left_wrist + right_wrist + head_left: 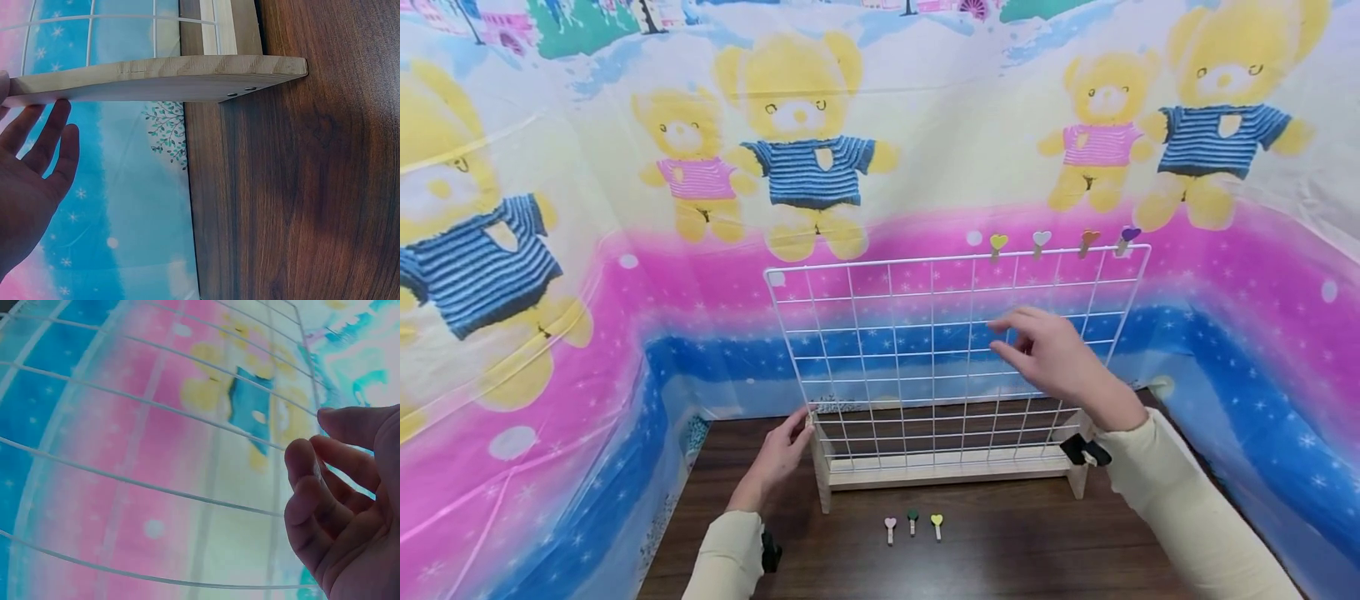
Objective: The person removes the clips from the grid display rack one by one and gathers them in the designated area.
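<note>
Wooden stand (940,477) under straight left fingers (44,134); right fingers (312,494) loosely curled, empty

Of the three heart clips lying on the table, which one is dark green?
The middle heart clip is the dark green one. The clip to its left has a pink heart, and the clip to its right has a yellow heart.
</note>
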The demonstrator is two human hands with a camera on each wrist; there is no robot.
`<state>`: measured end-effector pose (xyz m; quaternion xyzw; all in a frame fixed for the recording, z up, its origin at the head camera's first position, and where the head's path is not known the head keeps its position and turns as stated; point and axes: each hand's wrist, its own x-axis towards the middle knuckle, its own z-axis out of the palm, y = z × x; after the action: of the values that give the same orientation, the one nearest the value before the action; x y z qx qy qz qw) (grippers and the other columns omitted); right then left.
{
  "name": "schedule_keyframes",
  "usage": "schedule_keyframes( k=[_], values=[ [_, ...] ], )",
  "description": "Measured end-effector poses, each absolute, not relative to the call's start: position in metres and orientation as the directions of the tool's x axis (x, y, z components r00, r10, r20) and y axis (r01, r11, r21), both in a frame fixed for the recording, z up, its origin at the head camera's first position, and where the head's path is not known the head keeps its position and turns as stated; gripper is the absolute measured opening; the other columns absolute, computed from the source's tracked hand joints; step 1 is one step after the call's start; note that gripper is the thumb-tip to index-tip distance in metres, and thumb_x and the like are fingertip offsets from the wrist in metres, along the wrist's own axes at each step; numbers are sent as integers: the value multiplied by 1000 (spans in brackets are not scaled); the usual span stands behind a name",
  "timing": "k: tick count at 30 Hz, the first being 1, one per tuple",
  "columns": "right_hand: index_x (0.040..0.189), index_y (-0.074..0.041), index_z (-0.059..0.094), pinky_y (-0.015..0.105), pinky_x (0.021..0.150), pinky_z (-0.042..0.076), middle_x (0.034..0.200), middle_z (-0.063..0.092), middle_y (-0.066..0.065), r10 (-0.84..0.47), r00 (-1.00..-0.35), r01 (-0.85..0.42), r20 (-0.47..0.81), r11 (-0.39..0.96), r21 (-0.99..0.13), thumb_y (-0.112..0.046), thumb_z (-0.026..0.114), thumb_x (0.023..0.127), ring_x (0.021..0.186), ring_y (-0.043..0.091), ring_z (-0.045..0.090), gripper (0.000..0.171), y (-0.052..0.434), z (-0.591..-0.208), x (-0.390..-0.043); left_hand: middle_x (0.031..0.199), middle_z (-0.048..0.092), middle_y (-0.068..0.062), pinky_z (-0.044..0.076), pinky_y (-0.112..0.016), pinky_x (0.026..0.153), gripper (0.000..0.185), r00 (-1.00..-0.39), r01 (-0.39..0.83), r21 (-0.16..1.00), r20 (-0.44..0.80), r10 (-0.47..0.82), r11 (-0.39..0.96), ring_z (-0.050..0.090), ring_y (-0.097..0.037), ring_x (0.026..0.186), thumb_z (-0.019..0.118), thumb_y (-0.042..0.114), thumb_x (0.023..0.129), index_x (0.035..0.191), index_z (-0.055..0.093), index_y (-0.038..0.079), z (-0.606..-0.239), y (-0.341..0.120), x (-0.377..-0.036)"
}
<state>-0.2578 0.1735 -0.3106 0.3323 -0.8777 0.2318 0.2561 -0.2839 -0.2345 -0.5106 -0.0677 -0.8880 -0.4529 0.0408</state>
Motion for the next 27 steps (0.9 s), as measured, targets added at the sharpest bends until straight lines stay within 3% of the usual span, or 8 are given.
schedule_keyframes(
  k=[6, 15, 23, 27],
  values=[
    [109, -3, 68, 28, 57, 50, 94, 62, 7, -398, -611, -689, 684, 692, -213, -10, 75, 81, 61, 9, 54, 29, 175, -272, -256, 128, 55, -19, 45, -48, 91, 41, -987, 162, 796, 139, 84, 583, 53, -30, 116, 49, 17, 100, 141, 46, 18, -510, -235, -284],
    [115, -2, 67, 26, 55, 44, 97, 61, 11, -264, -559, -658, 786, 718, -227, -9, 72, 84, 58, 13, 47, 32, 168, -239, -266, 130, 54, -19, 44, -49, 91, 41, -988, 155, 803, 130, 84, 575, 52, -31, 117, 48, 17, 101, 142, 45, 17, -509, -234, -283],
    [125, -7, 62, 31, 57, 49, 119, 59, 9, -239, -663, -589, 710, 752, -296, -15, 66, 90, 59, 16, 52, 36, 159, -226, -278, 130, 54, -19, 44, -49, 92, 41, -986, 167, 805, 136, 97, 569, 52, -32, 117, 48, 16, 101, 142, 45, 15, -508, -235, -283],
    [127, -7, 61, 29, 52, 49, 117, 61, 11, -241, -720, -560, 650, 755, -341, -14, 63, 92, 59, 17, 60, 35, 157, -226, -282, 131, 53, -19, 43, -49, 93, 42, -986, 165, 808, 133, 98, 565, 51, -32, 118, 48, 16, 101, 142, 45, 15, -508, -235, -283]
  ],
)
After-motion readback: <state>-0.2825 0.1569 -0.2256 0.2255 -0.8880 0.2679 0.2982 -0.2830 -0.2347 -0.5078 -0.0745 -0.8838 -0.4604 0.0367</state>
